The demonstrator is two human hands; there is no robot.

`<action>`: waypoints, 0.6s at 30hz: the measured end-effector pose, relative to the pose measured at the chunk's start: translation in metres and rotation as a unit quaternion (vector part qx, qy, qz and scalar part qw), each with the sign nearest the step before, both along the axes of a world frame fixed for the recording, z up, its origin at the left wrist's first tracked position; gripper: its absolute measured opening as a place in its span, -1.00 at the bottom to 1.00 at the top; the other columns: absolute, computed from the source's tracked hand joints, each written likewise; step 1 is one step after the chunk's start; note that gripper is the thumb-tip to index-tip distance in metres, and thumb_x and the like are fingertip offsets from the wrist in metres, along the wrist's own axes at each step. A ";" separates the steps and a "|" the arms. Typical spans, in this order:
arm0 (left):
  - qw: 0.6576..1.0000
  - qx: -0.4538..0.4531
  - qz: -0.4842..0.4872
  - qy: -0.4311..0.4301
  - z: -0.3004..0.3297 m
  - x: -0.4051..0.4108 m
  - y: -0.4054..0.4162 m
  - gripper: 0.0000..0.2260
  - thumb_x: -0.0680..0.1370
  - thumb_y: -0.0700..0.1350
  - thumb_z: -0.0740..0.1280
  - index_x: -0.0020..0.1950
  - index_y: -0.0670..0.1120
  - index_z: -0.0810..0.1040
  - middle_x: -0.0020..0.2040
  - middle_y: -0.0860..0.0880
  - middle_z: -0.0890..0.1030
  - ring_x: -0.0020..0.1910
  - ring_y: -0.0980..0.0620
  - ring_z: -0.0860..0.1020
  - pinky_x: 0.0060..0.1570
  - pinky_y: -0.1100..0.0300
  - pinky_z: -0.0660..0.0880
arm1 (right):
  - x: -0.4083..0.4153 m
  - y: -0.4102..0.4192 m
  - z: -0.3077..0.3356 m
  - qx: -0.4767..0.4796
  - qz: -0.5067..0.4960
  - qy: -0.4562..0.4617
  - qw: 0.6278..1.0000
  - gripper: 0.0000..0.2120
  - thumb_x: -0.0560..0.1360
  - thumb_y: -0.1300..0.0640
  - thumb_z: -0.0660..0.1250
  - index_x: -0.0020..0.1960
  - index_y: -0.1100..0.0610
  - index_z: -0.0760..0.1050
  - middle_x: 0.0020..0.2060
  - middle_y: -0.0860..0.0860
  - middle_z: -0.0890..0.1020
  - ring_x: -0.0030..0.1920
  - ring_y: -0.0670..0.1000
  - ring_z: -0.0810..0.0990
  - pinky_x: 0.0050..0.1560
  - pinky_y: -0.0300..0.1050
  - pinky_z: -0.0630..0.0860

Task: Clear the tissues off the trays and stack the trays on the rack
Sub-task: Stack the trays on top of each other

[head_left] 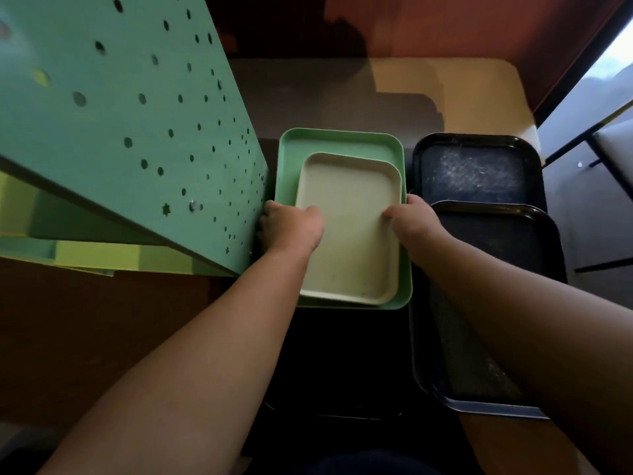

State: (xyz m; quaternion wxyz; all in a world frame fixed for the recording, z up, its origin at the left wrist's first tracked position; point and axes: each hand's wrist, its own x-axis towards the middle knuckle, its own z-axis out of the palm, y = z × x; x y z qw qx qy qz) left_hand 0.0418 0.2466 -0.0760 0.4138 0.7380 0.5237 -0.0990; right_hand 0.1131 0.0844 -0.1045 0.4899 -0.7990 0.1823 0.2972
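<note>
A cream tray (349, 228) lies inside a larger green tray (339, 142) in the middle of the view. My left hand (291, 226) grips the left edges of the two trays, thumb on the cream tray's floor. On the opposite side my right hand (412, 224) holds their right edges, thumb inside the cream tray. Both trays carry no tissues. To the right lie two black trays, one at the back (476, 169) and one nearer (496, 269), which overlaps it. What the trays rest on is hidden in shadow.
A green perforated panel (130, 114) rises close on the left, almost touching my left hand. Behind the trays is a tan table top (462, 94) against a red-brown wall. A chair frame (596, 142) stands at the far right.
</note>
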 end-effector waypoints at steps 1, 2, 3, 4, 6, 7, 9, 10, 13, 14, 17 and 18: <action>1.000 -0.002 0.005 0.000 -0.002 0.000 0.000 -0.28 0.45 0.03 0.29 0.58 -0.07 0.16 0.48 -0.16 0.38 0.37 -0.23 0.43 0.33 -0.19 0.44 | 0.000 0.002 -0.001 -0.006 0.004 -0.001 1.000 -0.58 0.59 0.17 0.28 0.44 0.09 0.43 0.17 0.09 0.60 0.12 0.17 0.61 0.16 0.17 0.59; 1.000 -0.002 0.007 0.002 -0.005 0.000 0.000 -0.29 0.46 0.01 0.30 0.57 -0.08 0.15 0.47 -0.16 0.39 0.36 -0.23 0.44 0.33 -0.18 0.45 | 0.000 0.004 -0.001 -0.011 0.006 -0.003 1.000 -0.57 0.58 0.15 0.28 0.44 0.07 0.43 0.18 0.10 0.60 0.11 0.17 0.61 0.17 0.20 0.60; 1.000 -0.003 0.008 0.003 -0.008 -0.001 0.000 -0.30 0.47 0.00 0.30 0.57 -0.09 0.15 0.47 -0.17 0.39 0.35 -0.23 0.44 0.32 -0.18 0.46 | 0.000 0.005 -0.001 -0.016 0.007 -0.005 1.000 -0.57 0.57 0.13 0.28 0.44 0.05 0.43 0.19 0.10 0.59 0.10 0.17 0.62 0.16 0.21 0.61; 1.000 -0.006 0.010 0.004 -0.011 -0.001 0.000 -0.30 0.47 -0.01 0.30 0.56 -0.10 0.15 0.46 -0.18 0.39 0.34 -0.23 0.45 0.31 -0.18 0.47 | 0.000 0.006 -0.001 -0.022 0.009 -0.008 1.000 -0.56 0.55 0.10 0.28 0.43 0.03 0.44 0.20 0.10 0.59 0.08 0.17 0.62 0.14 0.22 0.62; 1.000 -0.010 0.011 0.006 -0.015 -0.002 0.000 -0.31 0.47 -0.02 0.29 0.56 -0.11 0.15 0.46 -0.19 0.39 0.33 -0.24 0.46 0.29 -0.18 0.48 | 0.000 0.006 -0.003 -0.034 0.012 -0.011 0.999 -0.52 0.50 0.03 0.28 0.42 -0.01 0.44 0.20 0.11 0.57 0.06 0.18 0.63 0.13 0.24 0.63; 1.000 -0.009 0.010 0.009 -0.016 -0.001 0.000 -0.31 0.47 -0.02 0.29 0.56 -0.12 0.14 0.46 -0.19 0.38 0.33 -0.24 0.46 0.30 -0.17 0.48 | 0.000 0.005 -0.005 -0.037 0.010 -0.011 0.999 -0.48 0.47 0.00 0.27 0.42 -0.02 0.44 0.21 0.11 0.56 0.06 0.19 0.62 0.14 0.25 0.63; 1.000 -0.002 0.005 0.019 -0.018 0.001 0.001 -0.32 0.49 -0.02 0.29 0.56 -0.14 0.13 0.47 -0.19 0.37 0.33 -0.23 0.46 0.29 -0.16 0.48 | 0.001 0.005 -0.009 -0.036 0.003 -0.010 0.999 -0.42 0.42 -0.04 0.25 0.45 -0.04 0.42 0.23 0.10 0.55 0.08 0.19 0.62 0.15 0.26 0.62; 1.000 0.001 0.001 0.022 -0.018 0.002 0.002 -0.33 0.49 -0.02 0.29 0.55 -0.15 0.14 0.46 -0.20 0.39 0.32 -0.23 0.47 0.28 -0.15 0.49 | 0.000 0.006 -0.007 -0.034 0.001 -0.009 0.999 -0.42 0.43 -0.03 0.25 0.46 -0.04 0.41 0.23 0.10 0.55 0.08 0.19 0.61 0.15 0.25 0.62; 1.000 -0.011 0.002 0.017 -0.017 0.004 0.005 -0.39 0.50 -0.04 0.29 0.50 -0.15 0.18 0.33 -0.19 0.49 0.15 -0.19 0.55 0.11 -0.05 0.56 | -0.002 0.009 -0.001 -0.022 -0.002 -0.005 1.000 -0.49 0.54 0.08 0.25 0.49 0.00 0.36 0.15 0.05 0.57 0.06 0.14 0.60 0.05 0.12 0.59; 1.000 -0.019 0.007 0.012 -0.017 0.004 0.006 -0.41 0.50 -0.06 0.29 0.48 -0.15 0.18 0.28 -0.18 0.51 0.09 -0.17 0.56 0.05 -0.02 0.56 | -0.002 0.010 -0.002 -0.011 -0.003 -0.003 1.000 -0.50 0.57 0.12 0.25 0.50 0.02 0.34 0.10 0.03 0.57 0.05 0.12 0.60 0.00 0.09 0.56; 0.999 -0.036 0.019 0.004 -0.015 0.003 0.007 -0.39 0.46 -0.08 0.31 0.46 -0.12 0.18 0.23 -0.17 0.52 0.04 -0.16 0.57 0.05 -0.03 0.58 | 0.001 0.009 -0.003 0.006 -0.015 -0.001 1.000 -0.48 0.57 0.17 0.26 0.52 0.05 0.32 0.03 0.01 0.56 0.02 0.11 0.60 -0.06 0.07 0.56; 0.999 -0.045 0.021 -0.001 -0.014 0.002 0.007 -0.37 0.44 -0.08 0.33 0.46 -0.12 0.18 0.22 -0.16 0.52 0.01 -0.14 0.56 0.03 -0.02 0.58 | 0.003 0.008 -0.002 0.012 -0.022 -0.001 1.000 -0.47 0.57 0.19 0.28 0.53 0.06 0.33 0.05 0.03 0.58 0.02 0.12 0.61 -0.04 0.08 0.59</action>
